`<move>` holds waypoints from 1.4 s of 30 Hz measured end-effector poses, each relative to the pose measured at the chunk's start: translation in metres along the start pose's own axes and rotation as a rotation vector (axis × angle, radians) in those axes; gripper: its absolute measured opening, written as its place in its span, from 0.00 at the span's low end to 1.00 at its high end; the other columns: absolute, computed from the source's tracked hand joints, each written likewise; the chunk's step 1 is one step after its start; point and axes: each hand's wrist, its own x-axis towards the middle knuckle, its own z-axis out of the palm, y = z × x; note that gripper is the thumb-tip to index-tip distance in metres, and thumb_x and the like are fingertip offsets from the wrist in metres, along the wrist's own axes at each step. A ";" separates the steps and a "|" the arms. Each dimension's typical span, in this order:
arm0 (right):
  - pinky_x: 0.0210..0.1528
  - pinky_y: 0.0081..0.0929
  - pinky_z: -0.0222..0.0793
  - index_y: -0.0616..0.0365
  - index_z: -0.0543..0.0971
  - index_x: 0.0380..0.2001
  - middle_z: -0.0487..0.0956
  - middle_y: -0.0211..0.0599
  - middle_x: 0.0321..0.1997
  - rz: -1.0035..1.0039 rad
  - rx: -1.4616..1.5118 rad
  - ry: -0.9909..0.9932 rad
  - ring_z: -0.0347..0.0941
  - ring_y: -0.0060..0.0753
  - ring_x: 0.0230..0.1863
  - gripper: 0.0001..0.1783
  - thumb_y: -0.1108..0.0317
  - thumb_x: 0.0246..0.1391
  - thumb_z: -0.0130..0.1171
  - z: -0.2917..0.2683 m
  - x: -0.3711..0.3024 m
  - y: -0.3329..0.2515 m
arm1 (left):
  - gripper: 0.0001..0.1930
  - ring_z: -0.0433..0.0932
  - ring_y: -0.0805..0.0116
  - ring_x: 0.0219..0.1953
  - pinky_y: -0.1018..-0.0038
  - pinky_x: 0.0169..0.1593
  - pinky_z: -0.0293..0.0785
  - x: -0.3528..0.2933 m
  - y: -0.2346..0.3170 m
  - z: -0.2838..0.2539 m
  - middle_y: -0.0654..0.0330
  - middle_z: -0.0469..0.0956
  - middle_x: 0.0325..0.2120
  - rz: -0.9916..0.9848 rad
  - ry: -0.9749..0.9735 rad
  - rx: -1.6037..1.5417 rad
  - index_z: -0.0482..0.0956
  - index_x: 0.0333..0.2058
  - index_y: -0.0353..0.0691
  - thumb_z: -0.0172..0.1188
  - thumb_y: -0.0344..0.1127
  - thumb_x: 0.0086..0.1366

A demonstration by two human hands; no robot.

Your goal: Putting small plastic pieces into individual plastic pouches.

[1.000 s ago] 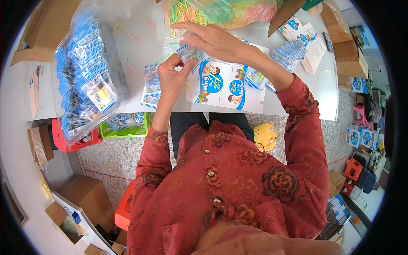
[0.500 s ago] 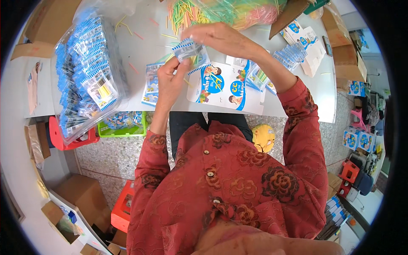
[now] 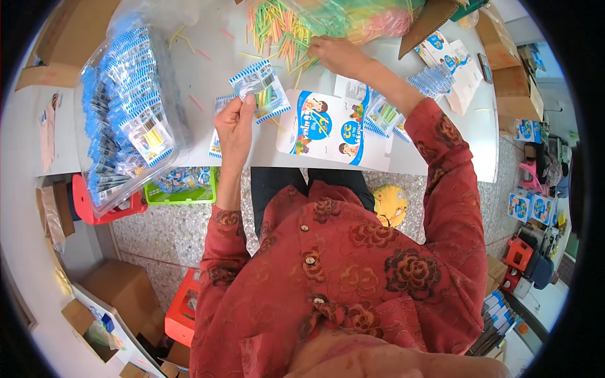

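Observation:
My left hand (image 3: 235,126) pinches the lower left corner of a small flat packet (image 3: 263,88), clear with blue striped edges. Thin coloured sticks show inside it. At the front of a loose heap of thin green, yellow and pink straws (image 3: 277,31), my right hand (image 3: 340,57) has its fingers curled down onto a few straws; its fingertips are partly hidden. Another blue-edged packet (image 3: 217,142) lies behind my left wrist. A flat printed card box (image 3: 328,129), white and blue, lies between my forearms.
A clear plastic tub (image 3: 176,126) packed with blue-edged packets stands on the left. More packets (image 3: 386,116) and folded cards (image 3: 463,82) lie to the right. A green plastic bag (image 3: 315,16) sits behind the straws. Below the table edge is a green basket (image 3: 183,196).
My right hand has left the packet and moved right to the straw heap. My left hand has shifted slightly left and lower with the packet, which now shows more fully.

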 end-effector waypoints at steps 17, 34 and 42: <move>0.36 0.34 0.71 0.64 0.71 0.27 0.71 0.43 0.32 -0.030 -0.085 0.021 0.72 0.42 0.36 0.05 0.74 0.45 0.52 0.014 -0.001 -0.018 | 0.12 0.57 0.85 0.25 0.84 0.27 0.54 -0.008 0.015 0.013 0.74 0.66 0.20 0.075 -0.022 0.022 0.75 0.26 0.32 0.54 0.34 0.64; 0.33 0.15 0.69 0.59 0.74 0.27 0.74 0.26 0.23 0.307 1.397 0.230 0.72 0.16 0.26 0.06 0.69 0.52 0.57 -0.085 -0.011 -0.034 | 0.06 0.73 0.85 0.26 0.86 0.31 0.68 -0.014 0.007 0.027 0.68 0.78 0.25 -0.108 -0.082 -0.022 0.80 0.32 0.34 0.64 0.28 0.55; 0.31 0.14 0.67 0.61 0.75 0.29 0.75 0.27 0.25 0.133 1.461 0.165 0.71 0.14 0.26 0.07 0.69 0.51 0.58 -0.103 -0.012 -0.067 | 0.07 0.72 0.84 0.24 0.85 0.29 0.68 -0.015 0.021 0.035 0.66 0.78 0.22 -0.010 -0.047 0.060 0.79 0.31 0.32 0.64 0.28 0.53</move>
